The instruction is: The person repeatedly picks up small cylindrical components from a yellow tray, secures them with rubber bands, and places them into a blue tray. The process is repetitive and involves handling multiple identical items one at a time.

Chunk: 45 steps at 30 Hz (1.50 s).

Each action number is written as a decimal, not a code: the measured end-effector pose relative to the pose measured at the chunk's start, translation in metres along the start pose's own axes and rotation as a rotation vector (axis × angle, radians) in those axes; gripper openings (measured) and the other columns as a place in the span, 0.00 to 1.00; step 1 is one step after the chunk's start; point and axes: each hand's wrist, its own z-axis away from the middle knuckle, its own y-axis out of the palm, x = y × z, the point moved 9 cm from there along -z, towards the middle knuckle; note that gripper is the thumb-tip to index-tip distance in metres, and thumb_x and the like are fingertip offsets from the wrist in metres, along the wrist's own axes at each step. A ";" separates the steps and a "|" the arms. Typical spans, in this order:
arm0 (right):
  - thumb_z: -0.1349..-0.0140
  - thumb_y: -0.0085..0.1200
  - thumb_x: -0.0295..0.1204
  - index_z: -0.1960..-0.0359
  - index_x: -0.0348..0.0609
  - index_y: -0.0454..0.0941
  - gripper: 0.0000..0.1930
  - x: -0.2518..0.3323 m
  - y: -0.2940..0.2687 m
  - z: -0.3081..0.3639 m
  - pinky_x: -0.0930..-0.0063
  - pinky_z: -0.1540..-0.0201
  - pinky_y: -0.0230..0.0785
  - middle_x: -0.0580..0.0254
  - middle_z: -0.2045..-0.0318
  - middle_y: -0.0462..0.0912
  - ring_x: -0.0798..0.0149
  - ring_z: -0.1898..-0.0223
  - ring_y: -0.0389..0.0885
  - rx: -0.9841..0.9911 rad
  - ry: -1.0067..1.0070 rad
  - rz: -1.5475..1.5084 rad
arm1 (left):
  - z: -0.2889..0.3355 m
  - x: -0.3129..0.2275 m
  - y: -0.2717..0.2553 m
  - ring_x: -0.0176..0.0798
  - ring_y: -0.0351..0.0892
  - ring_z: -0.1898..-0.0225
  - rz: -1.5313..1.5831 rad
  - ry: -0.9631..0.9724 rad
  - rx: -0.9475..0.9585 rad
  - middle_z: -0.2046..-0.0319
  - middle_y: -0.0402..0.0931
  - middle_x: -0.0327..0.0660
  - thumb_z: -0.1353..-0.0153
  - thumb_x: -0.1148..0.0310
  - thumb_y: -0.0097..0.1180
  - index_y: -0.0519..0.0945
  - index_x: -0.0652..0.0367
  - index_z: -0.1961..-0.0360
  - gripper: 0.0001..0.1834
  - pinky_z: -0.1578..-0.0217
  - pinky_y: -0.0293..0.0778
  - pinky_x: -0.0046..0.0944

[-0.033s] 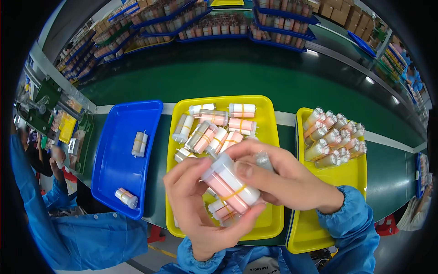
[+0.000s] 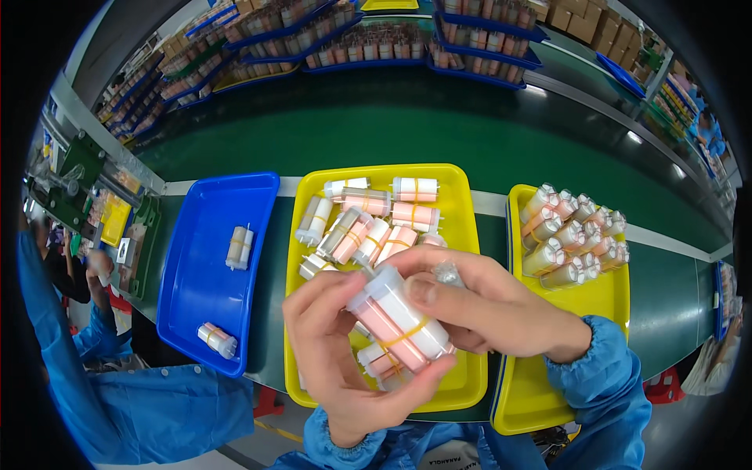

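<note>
Bundle in both hands, above middle tray

Bundle: pink and white tubes, yellow band, tilted. Left hand curled around it, fingers and thumb at its ends; right hand closed on its upper side, thumb pressed there, with a small clear piece beside the thumb, kind unclear.

Middle tray, yellow: loose bundles, lying jumbled.
Blue tray: grey-white bundle and pink-white bundle, well apart.
Right tray, yellow: grouped bundles at far end.
</note>
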 end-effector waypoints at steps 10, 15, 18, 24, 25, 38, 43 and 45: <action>0.34 0.57 0.28 0.49 0.35 0.75 0.15 0.015 -0.008 0.003 0.81 0.52 0.66 0.67 0.61 0.77 0.77 0.56 0.72 0.015 -0.176 0.238 | 0.002 -0.007 -0.003 0.46 0.74 0.51 -0.215 0.105 -0.010 0.50 0.69 0.49 0.68 0.64 0.81 0.71 0.62 0.46 0.45 0.53 0.75 0.39; 0.33 0.56 0.32 0.47 0.34 0.75 0.17 0.014 -0.007 0.002 0.81 0.53 0.67 0.66 0.60 0.78 0.76 0.57 0.73 0.042 -0.123 0.222 | -0.002 -0.019 -0.001 0.47 0.76 0.53 -0.430 0.241 0.053 0.53 0.72 0.49 0.69 0.59 0.79 0.72 0.63 0.47 0.45 0.55 0.76 0.40; 0.32 0.56 0.38 0.47 0.35 0.75 0.20 0.004 -0.001 0.005 0.81 0.57 0.69 0.64 0.59 0.80 0.76 0.58 0.75 0.109 -0.011 0.077 | 0.001 -0.020 0.000 0.48 0.72 0.50 -0.404 0.283 0.107 0.52 0.68 0.50 0.71 0.54 0.75 0.69 0.65 0.45 0.49 0.51 0.73 0.44; 0.34 0.58 0.38 0.50 0.36 0.76 0.19 0.011 0.003 0.007 0.81 0.58 0.69 0.65 0.60 0.79 0.76 0.59 0.75 0.128 0.009 0.111 | 0.002 -0.014 -0.005 0.46 0.70 0.49 -0.254 0.239 -0.029 0.50 0.64 0.49 0.69 0.55 0.75 0.68 0.62 0.46 0.46 0.50 0.71 0.42; 0.35 0.59 0.37 0.51 0.37 0.76 0.18 0.011 0.000 0.005 0.81 0.59 0.69 0.66 0.61 0.79 0.77 0.59 0.75 0.096 -0.081 0.150 | 0.000 -0.018 -0.004 0.45 0.70 0.50 -0.303 0.223 -0.035 0.51 0.64 0.48 0.67 0.57 0.76 0.68 0.61 0.47 0.45 0.51 0.72 0.40; 0.38 0.61 0.26 0.39 0.35 0.66 0.27 0.021 0.005 0.012 0.79 0.50 0.70 0.64 0.53 0.75 0.75 0.53 0.73 0.034 -0.156 0.256 | 0.002 -0.018 -0.006 0.44 0.72 0.53 -0.432 0.201 -0.048 0.52 0.67 0.48 0.67 0.59 0.76 0.73 0.62 0.51 0.39 0.54 0.72 0.39; 0.30 0.50 0.43 0.48 0.36 0.74 0.21 0.012 0.004 0.008 0.80 0.62 0.69 0.63 0.62 0.80 0.76 0.62 0.75 0.107 -0.061 0.205 | 0.002 -0.012 -0.006 0.44 0.66 0.46 -0.403 0.181 -0.001 0.48 0.63 0.48 0.69 0.56 0.74 0.68 0.62 0.45 0.47 0.50 0.69 0.43; 0.28 0.49 0.43 0.49 0.35 0.74 0.21 0.012 0.007 0.007 0.80 0.60 0.69 0.62 0.62 0.80 0.76 0.61 0.75 0.116 -0.060 0.145 | 0.003 -0.006 -0.005 0.45 0.66 0.43 -0.345 0.168 0.036 0.45 0.61 0.50 0.68 0.54 0.75 0.64 0.63 0.41 0.52 0.47 0.69 0.44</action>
